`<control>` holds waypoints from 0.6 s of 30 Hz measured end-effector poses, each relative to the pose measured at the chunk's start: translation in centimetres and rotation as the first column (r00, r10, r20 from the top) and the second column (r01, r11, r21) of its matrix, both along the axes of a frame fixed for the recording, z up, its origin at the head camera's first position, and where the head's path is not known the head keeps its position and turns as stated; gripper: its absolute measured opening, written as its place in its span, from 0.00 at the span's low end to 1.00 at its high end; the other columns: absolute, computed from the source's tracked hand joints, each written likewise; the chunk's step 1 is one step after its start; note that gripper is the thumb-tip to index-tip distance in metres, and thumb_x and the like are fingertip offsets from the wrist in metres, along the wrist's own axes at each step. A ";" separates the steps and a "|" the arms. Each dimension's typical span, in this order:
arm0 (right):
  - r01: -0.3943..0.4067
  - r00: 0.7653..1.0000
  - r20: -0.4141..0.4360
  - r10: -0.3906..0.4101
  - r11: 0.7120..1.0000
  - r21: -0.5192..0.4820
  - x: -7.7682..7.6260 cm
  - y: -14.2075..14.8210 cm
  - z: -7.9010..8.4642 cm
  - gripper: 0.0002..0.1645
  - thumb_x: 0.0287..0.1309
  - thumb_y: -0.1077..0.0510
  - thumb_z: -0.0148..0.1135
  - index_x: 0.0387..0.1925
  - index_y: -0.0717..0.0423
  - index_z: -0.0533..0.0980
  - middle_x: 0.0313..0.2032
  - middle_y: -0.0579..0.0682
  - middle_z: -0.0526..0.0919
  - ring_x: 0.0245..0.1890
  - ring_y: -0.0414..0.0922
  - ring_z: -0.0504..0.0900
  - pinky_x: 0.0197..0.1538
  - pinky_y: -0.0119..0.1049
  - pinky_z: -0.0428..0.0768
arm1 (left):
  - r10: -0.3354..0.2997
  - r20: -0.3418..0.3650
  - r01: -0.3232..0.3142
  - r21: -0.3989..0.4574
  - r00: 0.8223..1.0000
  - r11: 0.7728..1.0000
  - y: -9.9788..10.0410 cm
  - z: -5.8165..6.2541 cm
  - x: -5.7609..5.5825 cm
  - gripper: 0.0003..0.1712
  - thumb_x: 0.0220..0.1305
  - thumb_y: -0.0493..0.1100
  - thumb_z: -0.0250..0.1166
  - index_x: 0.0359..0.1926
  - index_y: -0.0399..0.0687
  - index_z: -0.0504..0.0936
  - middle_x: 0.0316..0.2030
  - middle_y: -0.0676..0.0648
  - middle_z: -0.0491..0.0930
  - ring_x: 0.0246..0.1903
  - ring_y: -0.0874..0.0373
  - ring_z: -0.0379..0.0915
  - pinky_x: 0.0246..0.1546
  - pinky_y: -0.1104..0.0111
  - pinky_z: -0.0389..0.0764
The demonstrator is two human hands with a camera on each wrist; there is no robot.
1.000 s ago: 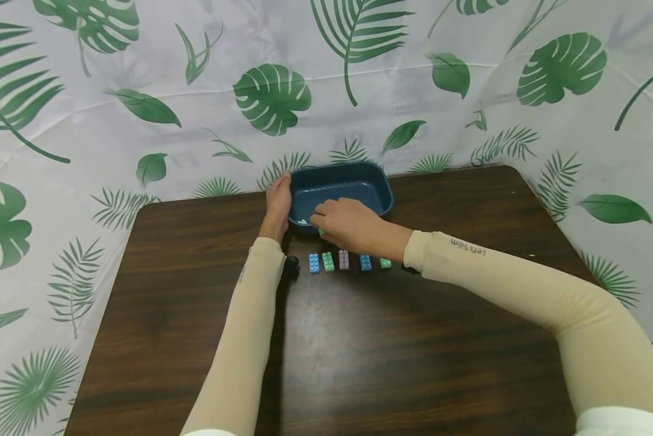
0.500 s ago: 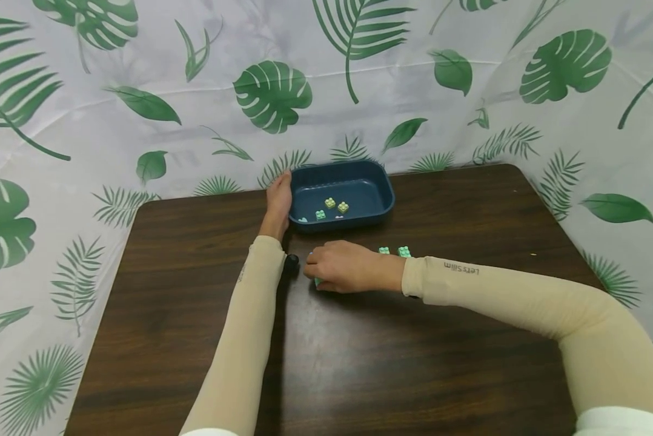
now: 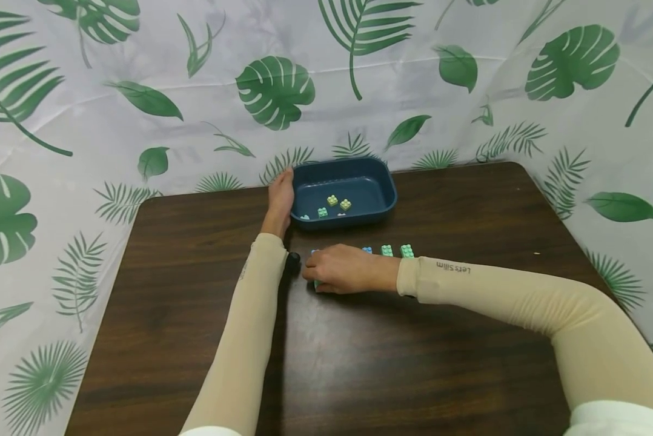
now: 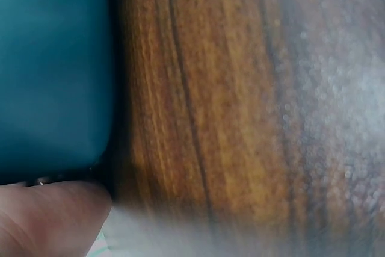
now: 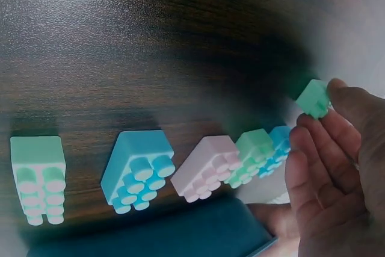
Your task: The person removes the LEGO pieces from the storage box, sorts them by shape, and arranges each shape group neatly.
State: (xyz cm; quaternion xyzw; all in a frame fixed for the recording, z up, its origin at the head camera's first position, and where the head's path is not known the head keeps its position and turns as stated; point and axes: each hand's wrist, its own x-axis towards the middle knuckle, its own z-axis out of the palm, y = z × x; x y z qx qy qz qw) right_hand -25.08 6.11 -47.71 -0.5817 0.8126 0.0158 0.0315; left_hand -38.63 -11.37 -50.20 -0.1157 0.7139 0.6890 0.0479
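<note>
My left hand point(image 3: 280, 197) holds the left side of a dark blue plastic bin point(image 3: 344, 223), its thumb by the rim. In the left wrist view, one finger point(image 4: 54, 218) lies against the bin's corner. My right hand point(image 3: 341, 268) pinches a small green toy building block point(image 5: 314, 98) between thumb and fingertips, low over the table in front of a row of longer blocks. In the right wrist view the row shows a green block point(image 5: 37, 173), a blue block point(image 5: 139, 167), a pink block point(image 5: 207, 167), another green and another blue. The right hand covers part of the row in the head view.
Inside the bin lie two yellow blocks point(image 3: 332, 200), a small green block point(image 3: 322, 212) and partly hidden pale pieces. Two green blocks point(image 3: 397, 251) end the row at the right. The dark wooden table point(image 3: 414, 363) meets a leaf-patterned cloth point(image 3: 195, 109) behind.
My right hand has come from over the bin's front edge down to the table before the row, carrying the small green block. The left hand has stayed at the bin.
</note>
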 end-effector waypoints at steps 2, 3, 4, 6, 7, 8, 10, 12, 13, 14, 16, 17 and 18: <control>0.003 1.000 0.007 -0.003 1.000 0.003 0.0 -0.1 0.0 0.12 0.69 0.51 0.72 0.49 0.48 0.84 0.43 0.46 0.86 0.45 0.43 0.85 0.46 0.38 0.88 | -0.003 0.003 0.003 -0.001 1.000 1.000 -0.1 0.1 0.0 0.34 0.85 0.64 0.45 0.82 0.60 0.62 0.84 0.56 0.55 0.85 0.56 0.45 0.86 0.60 0.49; 0.003 1.000 0.005 -0.003 1.000 0.005 -0.1 -0.1 0.0 0.12 0.69 0.50 0.72 0.49 0.48 0.84 0.43 0.46 0.86 0.45 0.43 0.85 0.46 0.38 0.88 | -0.003 0.007 0.003 -0.001 1.000 1.000 -0.1 0.1 0.0 0.34 0.85 0.64 0.45 0.83 0.61 0.62 0.84 0.56 0.54 0.85 0.57 0.44 0.86 0.60 0.49; 0.002 1.000 -0.002 -0.002 1.000 0.004 -0.1 0.0 0.0 0.12 0.69 0.50 0.72 0.49 0.48 0.83 0.43 0.46 0.86 0.45 0.43 0.85 0.45 0.38 0.88 | -0.005 0.010 0.005 0.000 1.000 1.000 -0.1 0.1 0.0 0.34 0.85 0.64 0.45 0.83 0.61 0.61 0.84 0.56 0.54 0.85 0.57 0.44 0.86 0.60 0.49; -0.001 1.000 -0.018 0.001 1.000 -0.011 -0.1 0.1 0.1 0.13 0.69 0.47 0.72 0.49 0.47 0.83 0.42 0.45 0.86 0.44 0.42 0.86 0.44 0.38 0.88 | -0.006 0.013 0.006 0.004 1.000 1.000 -0.1 0.1 0.1 0.34 0.85 0.64 0.45 0.83 0.61 0.61 0.85 0.56 0.54 0.85 0.57 0.44 0.86 0.60 0.49; -0.001 1.000 -0.024 0.001 1.000 -0.023 -0.2 0.1 0.2 0.14 0.69 0.46 0.71 0.49 0.47 0.83 0.42 0.45 0.86 0.43 0.42 0.85 0.44 0.38 0.88 | -0.005 0.015 0.005 0.006 1.000 1.000 -0.1 0.1 0.1 0.34 0.85 0.63 0.44 0.83 0.61 0.61 0.85 0.56 0.54 0.85 0.56 0.44 0.86 0.59 0.49; 0.000 1.000 -0.030 -0.001 0.999 -0.040 -0.2 0.2 0.4 0.15 0.69 0.45 0.71 0.49 0.47 0.83 0.41 0.45 0.85 0.42 0.41 0.85 0.43 0.38 0.88 | -0.005 0.015 0.005 0.008 1.000 1.000 -0.1 0.1 0.1 0.34 0.85 0.63 0.45 0.83 0.60 0.61 0.85 0.56 0.54 0.85 0.56 0.44 0.86 0.59 0.49; 0.014 0.999 -0.030 -0.016 0.997 -0.071 -0.5 0.5 1.0 0.16 0.69 0.43 0.71 0.48 0.47 0.83 0.40 0.44 0.85 0.40 0.41 0.85 0.41 0.38 0.87 | -0.006 0.014 0.006 0.010 1.000 1.000 -0.1 0.1 0.2 0.34 0.85 0.63 0.44 0.83 0.60 0.60 0.85 0.55 0.53 0.85 0.56 0.44 0.86 0.59 0.49; 0.053 0.999 0.003 -0.053 0.993 -0.109 -1.1 0.9 1.7 0.15 0.69 0.43 0.71 0.47 0.47 0.84 0.39 0.44 0.85 0.39 0.40 0.84 0.40 0.38 0.86 | -0.005 0.008 0.005 0.011 1.000 1.000 -0.1 0.1 0.2 0.33 0.85 0.63 0.45 0.83 0.60 0.61 0.85 0.55 0.54 0.85 0.56 0.44 0.86 0.59 0.50; 0.080 0.997 0.024 -0.077 0.989 -0.127 -1.5 1.2 2.0 0.14 0.69 0.44 0.71 0.47 0.47 0.84 0.39 0.44 0.85 0.39 0.40 0.84 0.40 0.38 0.85 | -0.002 0.005 0.002 0.012 1.000 1.000 -0.1 0.1 0.2 0.33 0.85 0.63 0.45 0.82 0.60 0.62 0.84 0.55 0.54 0.85 0.56 0.45 0.86 0.59 0.50; 0.110 0.993 0.046 -0.104 0.983 -0.147 -2.0 1.5 2.4 0.13 0.69 0.45 0.71 0.46 0.47 0.84 0.39 0.44 0.86 0.38 0.39 0.83 0.40 0.38 0.85 | -0.001 0.000 0.001 0.013 1.000 1.000 -0.1 0.1 0.1 0.33 0.85 0.62 0.45 0.82 0.60 0.62 0.84 0.55 0.55 0.85 0.56 0.45 0.86 0.60 0.50; 0.185 0.981 0.099 -0.169 0.966 -0.183 -3.1 2.3 2.8 0.09 0.70 0.46 0.70 0.44 0.45 0.84 0.39 0.43 0.86 0.37 0.38 0.83 0.40 0.37 0.84 | 0.005 -0.008 -0.005 0.017 1.000 1.000 -0.1 0.2 0.2 0.32 0.85 0.62 0.45 0.81 0.60 0.64 0.84 0.55 0.56 0.85 0.57 0.46 0.86 0.61 0.51; 0.226 0.971 0.124 -0.204 0.953 -0.203 -3.6 2.7 3.0 0.08 0.71 0.46 0.70 0.43 0.44 0.84 0.38 0.43 0.86 0.37 0.38 0.83 0.40 0.37 0.84 | 0.006 -0.009 -0.006 0.021 1.000 1.000 -0.1 0.2 0.2 0.32 0.85 0.62 0.46 0.81 0.59 0.65 0.84 0.55 0.56 0.85 0.57 0.47 0.86 0.61 0.51; 0.265 0.961 0.141 -0.238 0.939 -0.221 -4.2 3.1 3.2 0.07 0.71 0.47 0.70 0.42 0.44 0.84 0.38 0.42 0.86 0.36 0.38 0.82 0.40 0.37 0.83 | 0.005 -0.009 -0.005 0.025 1.000 1.000 0.0 0.2 0.2 0.32 0.85 0.61 0.46 0.81 0.59 0.65 0.84 0.55 0.56 0.85 0.57 0.46 0.86 0.61 0.50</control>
